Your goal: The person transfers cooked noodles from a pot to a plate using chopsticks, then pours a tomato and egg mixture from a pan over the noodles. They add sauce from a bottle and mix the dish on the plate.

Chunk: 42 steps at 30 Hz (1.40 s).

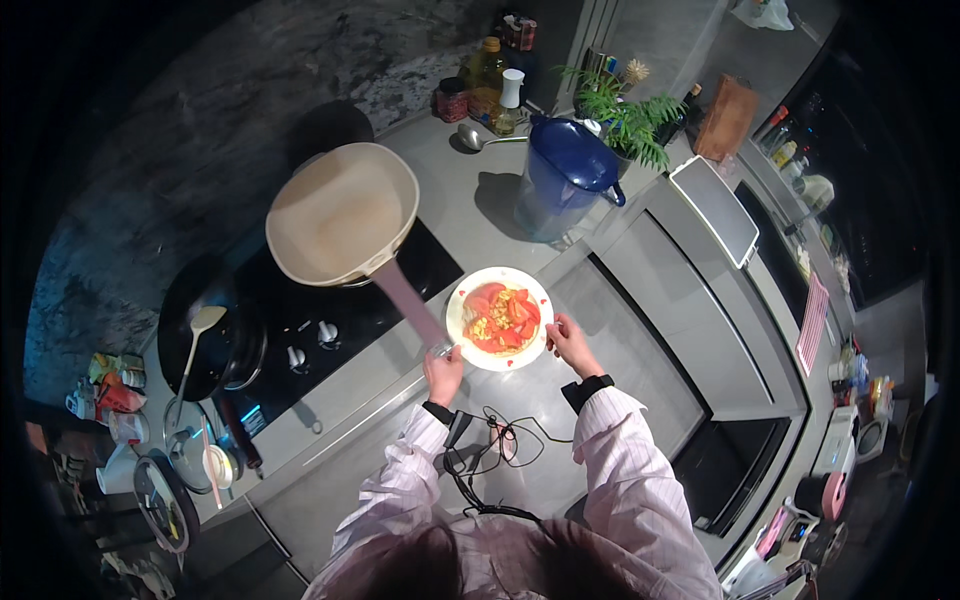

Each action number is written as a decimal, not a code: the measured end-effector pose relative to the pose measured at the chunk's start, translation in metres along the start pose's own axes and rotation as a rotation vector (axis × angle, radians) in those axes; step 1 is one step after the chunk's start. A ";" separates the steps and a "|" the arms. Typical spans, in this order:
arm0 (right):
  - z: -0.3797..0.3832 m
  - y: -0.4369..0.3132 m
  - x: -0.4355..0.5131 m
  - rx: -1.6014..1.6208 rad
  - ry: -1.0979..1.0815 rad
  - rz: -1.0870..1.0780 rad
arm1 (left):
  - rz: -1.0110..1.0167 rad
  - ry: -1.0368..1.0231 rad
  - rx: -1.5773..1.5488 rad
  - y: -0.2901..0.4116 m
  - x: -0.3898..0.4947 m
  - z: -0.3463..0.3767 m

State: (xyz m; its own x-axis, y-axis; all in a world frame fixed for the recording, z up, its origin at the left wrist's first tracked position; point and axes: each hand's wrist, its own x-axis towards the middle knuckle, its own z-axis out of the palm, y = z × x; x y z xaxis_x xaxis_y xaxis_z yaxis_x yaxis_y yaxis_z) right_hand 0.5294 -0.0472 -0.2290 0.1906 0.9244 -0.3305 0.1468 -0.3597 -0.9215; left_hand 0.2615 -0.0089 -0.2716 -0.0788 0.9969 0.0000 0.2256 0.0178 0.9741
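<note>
A white plate (pixel 457 339) with small red marks on its rim is held out in front of me, over the floor by the counter edge. On it lie tomato pieces with scrambled egg (pixel 501 318). My left hand (pixel 444 375) grips the plate's lower left rim, its fingers partly hidden. My right hand (pixel 574 346) pinches the right rim. Beside my left hand ends the mauve handle of a beige frying pan (pixel 345 214); whether the hand touches that handle is unclear. The pan, with no food visible inside, is at the black cooktop (pixel 435 262).
A blue-lidded water pitcher (pixel 566 180) and a ladle (pixel 480 139) stand on the counter behind the plate. A dark wok (pixel 199 330) with a spatula (pixel 199 337) is at left. Black cables (pixel 499 442) hang between my arms. An open drawer front (pixel 675 300) is at right.
</note>
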 end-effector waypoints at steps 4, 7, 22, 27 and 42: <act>-0.035 0.001 0.056 -0.040 -0.092 0.045 | 0.039 0.080 0.108 0.008 0.025 0.045; -0.042 0.002 0.087 -0.020 -0.105 0.052 | 0.024 0.097 0.143 0.013 0.047 0.061; -0.026 0.003 0.148 0.065 0.013 -0.090 | -0.027 0.125 0.220 0.021 0.062 0.086; -0.025 -0.015 0.153 -0.146 0.171 -0.184 | -0.086 0.098 -0.019 0.018 0.068 0.088; -0.048 -0.043 0.193 -0.149 0.149 -0.144 | -0.006 0.193 -0.038 0.007 0.081 0.099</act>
State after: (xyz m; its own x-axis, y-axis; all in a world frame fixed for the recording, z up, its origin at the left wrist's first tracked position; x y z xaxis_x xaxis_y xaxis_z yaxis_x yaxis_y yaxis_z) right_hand 0.6067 0.1402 -0.2427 0.2969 0.9424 -0.1540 0.3224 -0.2507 -0.9128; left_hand 0.3525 0.0796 -0.2870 -0.2657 0.9635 0.0340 0.1880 0.0172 0.9820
